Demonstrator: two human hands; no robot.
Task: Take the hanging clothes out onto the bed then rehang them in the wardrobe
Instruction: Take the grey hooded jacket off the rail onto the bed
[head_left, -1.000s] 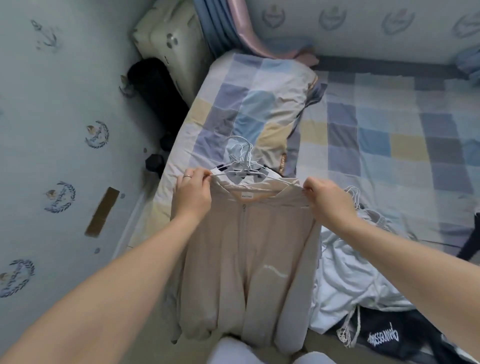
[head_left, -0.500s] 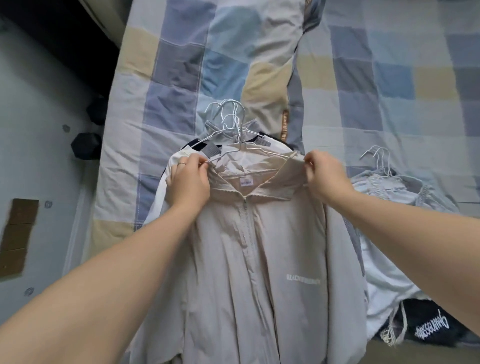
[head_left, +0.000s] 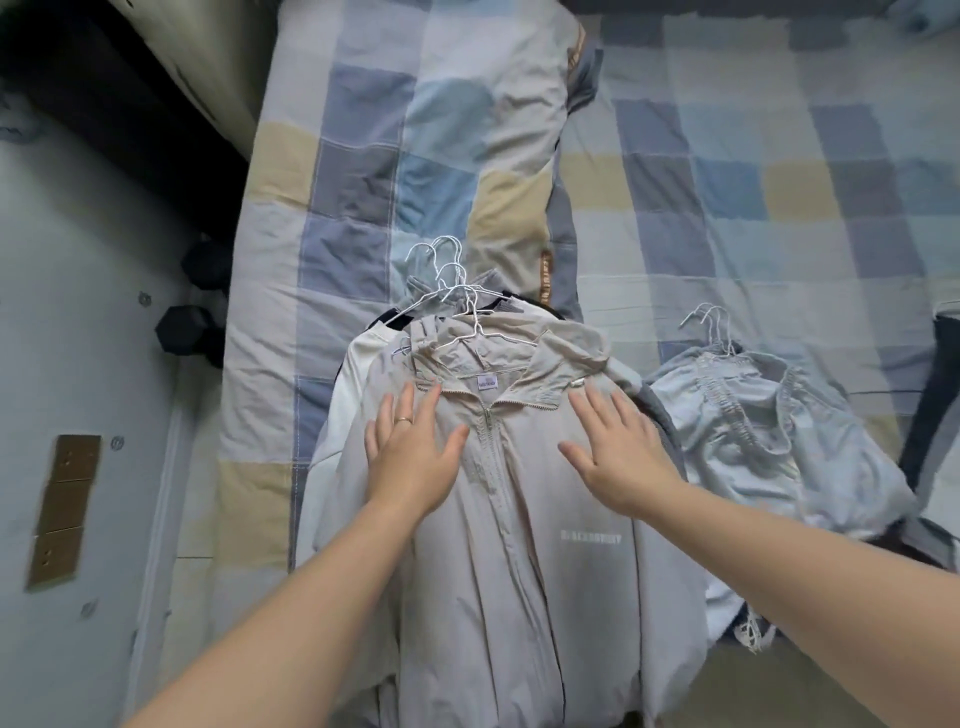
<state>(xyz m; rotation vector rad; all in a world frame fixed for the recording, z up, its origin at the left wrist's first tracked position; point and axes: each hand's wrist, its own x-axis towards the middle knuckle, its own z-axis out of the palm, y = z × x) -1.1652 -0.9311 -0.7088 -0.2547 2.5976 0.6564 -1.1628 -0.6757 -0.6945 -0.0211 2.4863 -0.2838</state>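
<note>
At the far left, a brown plate sat on the pale wall. Right of it lay the bed under a checked quilt of blue, grey and tan.

The left hand, a ring on one finger, was spread over the left chest of a beige zip jacket at lower centre of the frame. Its fingers were straight and released, grasping nothing. The jacket lay face up on the bed atop other clothes, with white wire hangers fanned out above its collar.

A small white label sat inside the neck, its writing too small to read. A brown tag on the quilt carried lettering, also unreadable. White print ran across the jacket's right chest, too blurred to make out.

The right hand was spread over that side, fingers likewise straight and released. Whether either palm pressed the cloth I could not tell.

Just right lay crumpled blue clothes with their own hooks.
</note>
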